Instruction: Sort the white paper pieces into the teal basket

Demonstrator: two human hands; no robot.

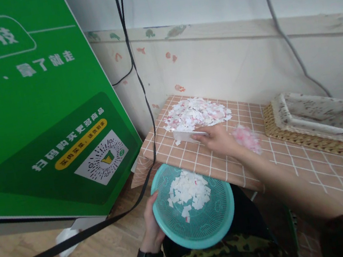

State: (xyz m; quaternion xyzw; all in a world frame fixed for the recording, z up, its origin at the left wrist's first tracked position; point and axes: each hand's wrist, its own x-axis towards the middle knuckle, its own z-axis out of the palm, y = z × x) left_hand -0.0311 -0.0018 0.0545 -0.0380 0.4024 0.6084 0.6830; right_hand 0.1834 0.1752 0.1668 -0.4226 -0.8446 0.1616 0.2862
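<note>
My left hand, a dark watch on its wrist, is closed on the left rim of a teal plastic colander. White paper scraps lie inside the colander, which is just below the table's front edge. On the table, my right hand pinches a flat whitish card-like piece by its right end. Its far side is close against a heap of torn white and pinkish paper scraps. A smaller blurred patch of pink and white scraps lies right of my right wrist.
A checked brown cloth covers the table. A lined wicker basket stands at its right. On the left is a large green panel with a printed code. A black strap hangs in front; a grey cable runs down the wall.
</note>
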